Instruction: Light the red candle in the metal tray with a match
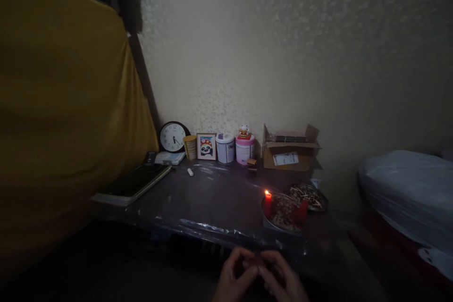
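At the bottom of the head view, in front of the table edge, my left hand (238, 273) and my right hand (281, 274) come together. Their fingers are closed around a small, dark reddish object (257, 260), too dim to name. Beyond them on the table, a lit red candle (268, 204) stands at the left side of a round metal tin (283, 229) with loose bits inside. A second red piece (300, 212), unlit, is at the tin's right side. Just behind it sits another round dish (320, 206) with thin pale sticks in it.
Along the wall stand a clock (173, 137), a yellow cup (190, 147), a panda picture (206, 146), a white tub (225, 148), a pink-lidded tub (245, 152) and a cardboard box (288, 156). A large book (132, 186) lies left, beside a yellow curtain (71, 94). The room is dim.
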{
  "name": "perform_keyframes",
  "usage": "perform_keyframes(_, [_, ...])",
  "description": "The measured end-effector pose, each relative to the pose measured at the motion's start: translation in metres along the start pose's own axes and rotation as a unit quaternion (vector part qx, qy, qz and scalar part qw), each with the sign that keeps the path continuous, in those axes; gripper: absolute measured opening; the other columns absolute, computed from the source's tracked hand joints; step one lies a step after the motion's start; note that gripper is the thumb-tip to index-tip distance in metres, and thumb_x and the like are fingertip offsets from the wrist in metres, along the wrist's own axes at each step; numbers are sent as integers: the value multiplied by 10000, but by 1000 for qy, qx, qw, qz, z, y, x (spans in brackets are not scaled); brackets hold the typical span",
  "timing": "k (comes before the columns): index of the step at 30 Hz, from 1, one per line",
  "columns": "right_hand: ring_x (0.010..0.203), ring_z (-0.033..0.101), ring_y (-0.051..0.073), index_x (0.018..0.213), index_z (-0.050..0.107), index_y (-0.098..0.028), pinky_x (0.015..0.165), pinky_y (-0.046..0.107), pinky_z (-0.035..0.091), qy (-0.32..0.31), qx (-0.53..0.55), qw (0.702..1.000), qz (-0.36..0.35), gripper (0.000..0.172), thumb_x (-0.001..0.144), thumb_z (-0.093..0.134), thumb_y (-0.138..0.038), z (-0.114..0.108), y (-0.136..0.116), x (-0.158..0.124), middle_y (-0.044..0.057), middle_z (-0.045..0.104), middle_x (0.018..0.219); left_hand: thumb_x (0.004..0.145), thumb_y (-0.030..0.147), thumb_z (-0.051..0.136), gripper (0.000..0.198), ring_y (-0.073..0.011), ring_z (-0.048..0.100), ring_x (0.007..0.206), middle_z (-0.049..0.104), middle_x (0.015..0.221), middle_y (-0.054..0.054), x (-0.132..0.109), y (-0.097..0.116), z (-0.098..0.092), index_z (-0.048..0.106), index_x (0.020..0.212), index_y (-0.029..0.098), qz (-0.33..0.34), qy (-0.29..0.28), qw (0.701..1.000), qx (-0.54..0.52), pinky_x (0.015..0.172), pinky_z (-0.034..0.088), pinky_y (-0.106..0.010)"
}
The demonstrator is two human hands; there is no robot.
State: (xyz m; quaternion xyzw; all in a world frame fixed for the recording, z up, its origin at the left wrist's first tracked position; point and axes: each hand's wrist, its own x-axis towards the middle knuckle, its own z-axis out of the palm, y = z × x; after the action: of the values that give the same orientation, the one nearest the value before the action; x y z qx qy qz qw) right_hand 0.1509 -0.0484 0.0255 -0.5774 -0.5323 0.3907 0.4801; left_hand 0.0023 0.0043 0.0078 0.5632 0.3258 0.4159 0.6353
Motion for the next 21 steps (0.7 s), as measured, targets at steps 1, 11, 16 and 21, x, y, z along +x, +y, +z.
perform_keyframes(1, [908, 637, 229, 932, 592, -202, 666, 271, 519, -1, 4, 1000, 1, 299, 758, 569, -445, 0, 0, 0, 64, 687, 958, 636, 446, 685, 324, -172, 502, 744, 551, 726, 7, 0, 0, 0, 596, 820, 194, 0, 0, 1000, -1, 724, 387, -285])
perform_keyframes(11, [830, 652, 217, 936, 596, -206, 622, 263, 527, -12, 6, 1000, 7, 302, 753, 577, -446, 0, 4, 3, 61, 688, 960, 659, 414, 678, 293, -166, 490, 749, 530, 732, 9, -1, 3, -3, 596, 834, 194, 10, -13, 1000, 13, 715, 378, -275])
perform_keyframes(16, [783, 658, 209, 909, 620, -221, 596, 252, 524, -2, 0, 1000, 2, 272, 742, 590, -433, 1, 5, 4, 47, 701, 922, 665, 433, 667, 294, -162, 494, 714, 539, 711, 11, -1, 1, -2, 593, 825, 198, 16, -3, 1000, 15, 699, 384, -274])
perform_keyframes(21, [701, 654, 189, 897, 635, -224, 570, 244, 520, 5, -8, 1000, 0, 250, 736, 597, -412, 1, 3, 1, 38, 709, 877, 671, 421, 663, 282, -159, 487, 710, 530, 729, 6, -1, 1, -2, 593, 824, 195, 30, -10, 999, 25, 689, 389, -271])
